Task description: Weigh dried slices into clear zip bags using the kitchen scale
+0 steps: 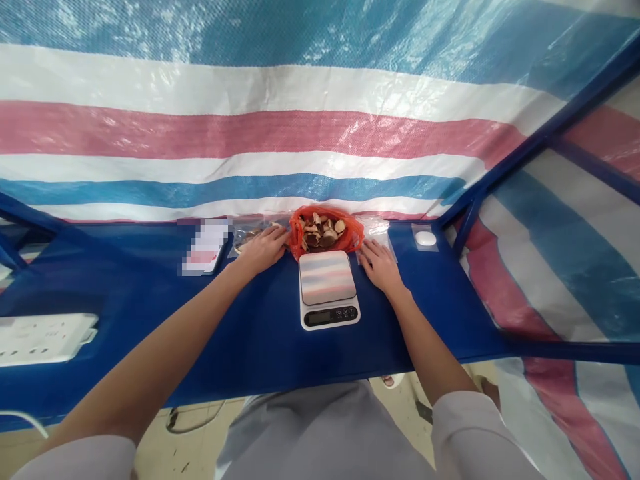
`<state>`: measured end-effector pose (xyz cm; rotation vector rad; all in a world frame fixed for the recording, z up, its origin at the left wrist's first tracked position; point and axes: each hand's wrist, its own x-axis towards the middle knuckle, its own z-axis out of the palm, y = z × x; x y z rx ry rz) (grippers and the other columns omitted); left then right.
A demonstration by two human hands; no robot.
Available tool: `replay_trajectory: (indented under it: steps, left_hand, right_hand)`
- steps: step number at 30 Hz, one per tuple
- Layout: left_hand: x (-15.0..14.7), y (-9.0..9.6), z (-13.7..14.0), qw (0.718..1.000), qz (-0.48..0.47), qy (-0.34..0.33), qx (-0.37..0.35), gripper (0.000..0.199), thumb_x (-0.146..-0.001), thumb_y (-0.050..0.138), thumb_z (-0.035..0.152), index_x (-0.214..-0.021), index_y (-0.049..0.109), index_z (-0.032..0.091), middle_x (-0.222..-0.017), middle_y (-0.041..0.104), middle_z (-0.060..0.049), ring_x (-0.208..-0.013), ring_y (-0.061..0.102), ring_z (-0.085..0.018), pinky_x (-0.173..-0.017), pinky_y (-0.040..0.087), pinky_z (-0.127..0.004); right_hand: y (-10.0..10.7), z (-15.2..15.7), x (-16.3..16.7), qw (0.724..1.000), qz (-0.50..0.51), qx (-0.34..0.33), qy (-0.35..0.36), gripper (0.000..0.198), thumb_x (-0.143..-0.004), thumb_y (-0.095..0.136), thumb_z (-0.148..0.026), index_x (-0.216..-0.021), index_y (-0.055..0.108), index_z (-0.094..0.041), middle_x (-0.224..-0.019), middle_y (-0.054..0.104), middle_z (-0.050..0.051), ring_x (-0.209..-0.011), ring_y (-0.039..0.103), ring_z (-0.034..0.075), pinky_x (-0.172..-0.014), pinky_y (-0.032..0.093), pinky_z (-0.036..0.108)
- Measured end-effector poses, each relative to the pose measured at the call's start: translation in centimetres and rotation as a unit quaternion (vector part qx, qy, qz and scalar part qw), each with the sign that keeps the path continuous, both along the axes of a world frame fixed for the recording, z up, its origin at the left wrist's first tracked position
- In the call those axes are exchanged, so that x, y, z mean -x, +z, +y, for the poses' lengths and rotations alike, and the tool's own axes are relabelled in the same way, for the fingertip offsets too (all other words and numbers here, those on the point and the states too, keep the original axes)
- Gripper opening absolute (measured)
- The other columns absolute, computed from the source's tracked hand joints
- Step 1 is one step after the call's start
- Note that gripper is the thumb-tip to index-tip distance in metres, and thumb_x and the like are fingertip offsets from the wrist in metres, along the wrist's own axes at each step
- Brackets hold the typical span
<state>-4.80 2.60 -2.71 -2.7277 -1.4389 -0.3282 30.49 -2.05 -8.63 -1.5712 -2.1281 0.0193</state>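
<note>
A red plastic bag (356, 233), its mouth spread wide, holds a heap of dried mushroom pieces (327, 235). My left hand (267, 248) lies palm down at the bag's left side, fingers stretched out. It partly covers a clear bag (239, 240) with some brownish pieces inside. On the other side, my right hand (381, 265) rests with fingers extended at the red bag's edge, over clear plastic bags (377, 230). Between my forearms stands a white kitchen scale (329, 287), just in front of the red bag. Nothing lies on its platform, and its display looks dark.
A blurred-out phone-like object (207, 247) lies left of the clear bag. To the far right is a small clear bag with a white round item (425, 239). A white power strip (47, 339) sits at the left on the blue table (240, 347). Striped sheeting (250, 133) hangs behind.
</note>
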Motion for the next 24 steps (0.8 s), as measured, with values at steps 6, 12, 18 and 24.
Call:
replay_trajectory:
  steps: [6, 12, 18, 24]
  left_hand:
    - [0.1, 0.3, 0.2, 1.000, -0.002, -0.002, 0.000, 0.044, -0.096, 0.038, 0.021, -0.131, 0.064, 0.019, -0.126, 0.067, -0.015, -0.125, 0.061, -0.031, -0.106, 0.051, -0.044]
    - [0.3, -0.1, 0.3, 0.998, -0.064, 0.017, -0.001, 0.040, -0.094, 0.042, 0.020, -0.124, 0.067, 0.019, -0.122, 0.070, -0.015, -0.119, 0.065, -0.031, -0.104, 0.052, -0.045]
    - [0.4, 0.0, -0.1, 0.970, -0.220, 0.102, 0.010, 0.039, -0.089, 0.049, 0.021, -0.122, 0.069, 0.018, -0.120, 0.073, -0.011, -0.114, 0.067, -0.029, -0.101, 0.053, -0.043]
    - [0.2, 1.5, -1.2, 0.872, -0.428, 0.236, 0.029, 0.041, -0.079, 0.063, 0.028, -0.117, 0.071, 0.017, -0.109, 0.077, -0.009, -0.095, 0.072, -0.025, -0.089, 0.057, -0.037]
  right_hand:
    - [0.0, 0.0, 0.1, 1.000, 0.013, -0.016, -0.001, 0.042, -0.103, 0.044, -0.035, -0.135, 0.066, -0.022, -0.145, 0.061, 0.010, -0.141, 0.051, 0.031, -0.118, 0.042, 0.053]
    - [0.6, -0.3, 0.2, 0.998, 0.032, -0.060, 0.002, 0.040, -0.103, 0.043, -0.032, -0.132, 0.068, -0.020, -0.143, 0.063, 0.010, -0.141, 0.052, 0.029, -0.118, 0.044, 0.049]
    - [1.0, -0.4, 0.0, 0.995, 0.053, -0.089, 0.012, 0.038, -0.102, 0.044, -0.028, -0.127, 0.071, -0.018, -0.138, 0.067, 0.011, -0.138, 0.055, 0.030, -0.115, 0.048, 0.047]
    - [2.5, -0.6, 0.5, 0.989, 0.085, -0.119, 0.029, 0.035, -0.100, 0.047, -0.026, -0.123, 0.073, -0.020, -0.134, 0.069, 0.010, -0.136, 0.057, 0.031, -0.113, 0.050, 0.050]
